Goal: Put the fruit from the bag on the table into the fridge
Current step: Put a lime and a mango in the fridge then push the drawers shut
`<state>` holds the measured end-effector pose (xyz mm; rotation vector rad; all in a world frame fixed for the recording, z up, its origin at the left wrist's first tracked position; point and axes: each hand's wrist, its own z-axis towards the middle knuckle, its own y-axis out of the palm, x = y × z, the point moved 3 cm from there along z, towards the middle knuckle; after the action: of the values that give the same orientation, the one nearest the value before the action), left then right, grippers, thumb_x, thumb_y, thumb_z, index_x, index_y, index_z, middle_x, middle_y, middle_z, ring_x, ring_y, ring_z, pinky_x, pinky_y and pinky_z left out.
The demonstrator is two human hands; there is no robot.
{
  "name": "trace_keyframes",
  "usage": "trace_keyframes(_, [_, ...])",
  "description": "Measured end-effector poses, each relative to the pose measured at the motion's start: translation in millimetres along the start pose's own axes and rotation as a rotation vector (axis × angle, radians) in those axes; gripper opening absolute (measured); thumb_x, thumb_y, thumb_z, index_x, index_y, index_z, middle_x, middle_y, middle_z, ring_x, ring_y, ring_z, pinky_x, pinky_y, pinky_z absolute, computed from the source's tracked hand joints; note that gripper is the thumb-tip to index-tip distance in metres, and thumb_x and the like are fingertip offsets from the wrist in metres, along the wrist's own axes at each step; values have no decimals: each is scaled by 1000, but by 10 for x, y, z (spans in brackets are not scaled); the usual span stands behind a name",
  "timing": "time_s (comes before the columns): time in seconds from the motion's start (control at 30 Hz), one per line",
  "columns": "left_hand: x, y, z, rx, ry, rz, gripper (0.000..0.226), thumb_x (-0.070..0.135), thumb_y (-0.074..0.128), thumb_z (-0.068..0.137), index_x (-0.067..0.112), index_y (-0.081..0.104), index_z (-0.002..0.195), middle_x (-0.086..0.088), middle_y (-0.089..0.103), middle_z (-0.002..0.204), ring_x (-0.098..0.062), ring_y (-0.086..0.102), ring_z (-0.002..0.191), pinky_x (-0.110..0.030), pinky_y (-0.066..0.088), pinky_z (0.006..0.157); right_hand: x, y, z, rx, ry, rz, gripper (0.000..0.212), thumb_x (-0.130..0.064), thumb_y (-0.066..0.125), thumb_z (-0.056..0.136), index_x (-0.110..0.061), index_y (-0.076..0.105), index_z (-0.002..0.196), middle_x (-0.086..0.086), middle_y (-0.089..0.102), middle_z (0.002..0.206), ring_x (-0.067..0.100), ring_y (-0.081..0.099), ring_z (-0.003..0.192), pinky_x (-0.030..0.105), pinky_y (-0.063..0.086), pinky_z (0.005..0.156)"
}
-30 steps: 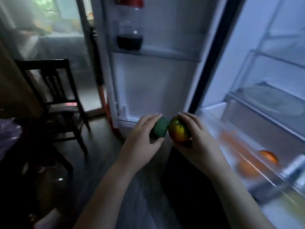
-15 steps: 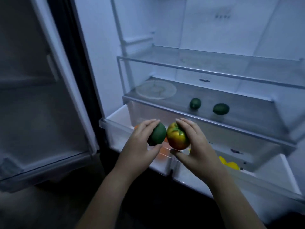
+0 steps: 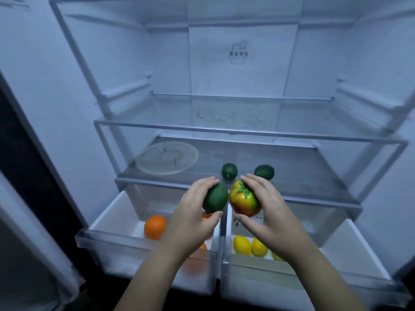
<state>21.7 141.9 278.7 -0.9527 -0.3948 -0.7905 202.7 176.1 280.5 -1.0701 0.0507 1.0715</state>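
The left hand (image 3: 190, 221) curls round a dark green fruit (image 3: 215, 199). The right hand (image 3: 269, 214) curls round a red and yellow fruit (image 3: 243, 202) just beside it. Both are held up above two pulled-out drawers in the open fridge (image 3: 235, 86). The left drawer (image 3: 107, 221) has an orange (image 3: 155, 227) in it. The right drawer (image 3: 359, 248) has yellow lemons (image 3: 242, 245). Farther back, a glass shelf (image 3: 303, 176) holds two small green fruits (image 3: 229, 171) and a clear plate (image 3: 166, 157).
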Motion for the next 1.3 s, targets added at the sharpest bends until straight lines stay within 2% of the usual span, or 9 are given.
trace_keyframes(0.17, [-277, -21, 368, 12, 23, -2, 56, 15, 70, 79, 24, 49, 129, 11, 45, 130, 5, 40, 121, -20, 39, 100, -28, -165, 364, 97, -30, -60, 70, -41, 66, 81, -28, 34, 142, -12, 36, 144, 3, 29, 137, 18, 24, 111])
trace_keyframes(0.43, [-819, 188, 721, -25, -78, -1, 54, 26, 67, 84, 25, 43, 133, 16, 42, 124, 4, 44, 107, 1, 34, 83, -76, -504, 1035, 238, -55, -124, 66, -43, 64, 84, -21, 37, 140, -7, 42, 135, 3, 39, 125, 12, 30, 105])
trace_keyframes(0.57, [-1065, 297, 868, -78, -135, 23, 50, 31, 65, 86, 24, 44, 131, 10, 45, 118, -5, 50, 105, -11, 40, 81, 93, -550, 1286, 294, 62, -93, 63, -45, 63, 83, -25, 39, 139, -12, 41, 128, 6, 47, 114, 21, 45, 93])
trace_keyframes(0.67, [-1188, 349, 987, -106, -176, 26, 51, 32, 64, 87, 24, 43, 133, 6, 47, 119, -9, 52, 110, -17, 42, 87, 195, -580, 1439, 314, 107, -136, 63, -40, 65, 85, -23, 39, 139, -8, 43, 129, 7, 46, 113, 12, 42, 80])
trace_keyframes(0.77, [-1298, 405, 1111, -128, -189, 29, 56, 28, 66, 86, 20, 42, 136, 1, 47, 130, -12, 52, 113, -18, 39, 92, 284, -607, 1580, 307, 158, -198, 66, -39, 66, 84, -23, 36, 140, -5, 43, 133, 11, 44, 122, 22, 34, 89])
trace_keyframes(0.93, [-1445, 552, 1306, -191, -259, -1, 59, 28, 66, 86, 21, 39, 137, 0, 43, 134, -15, 50, 113, -20, 40, 90, 382, -629, 1831, 316, 264, -198, 77, -40, 71, 80, -21, 30, 142, 5, 39, 139, 18, 42, 126, 21, 31, 94])
trace_keyframes(1.0, [-1478, 628, 1391, -213, -294, -21, 59, 29, 66, 86, 21, 38, 137, -1, 41, 135, -14, 47, 115, -20, 38, 92, 408, -605, 1902, 290, 299, -230, 78, -42, 72, 79, -19, 29, 141, 8, 40, 137, 22, 44, 124, 23, 32, 92])
trace_keyframes(1.1, [-1513, 732, 1489, -261, -367, -19, 60, 30, 64, 87, 22, 34, 139, -4, 39, 138, -20, 44, 122, -30, 38, 102, 452, -558, 1934, 260, 325, -261, 78, -42, 71, 79, -17, 30, 141, 9, 41, 134, 26, 46, 121, 27, 37, 91])
trace_keyframes(1.3, [-1544, 820, 1475, -262, -353, 6, 59, 32, 62, 88, 23, 34, 139, -3, 40, 139, -20, 44, 122, -30, 37, 100, 503, -543, 1943, 280, 335, -271, 82, -44, 71, 79, -18, 27, 143, 9, 44, 136, 25, 44, 124, 25, 37, 93])
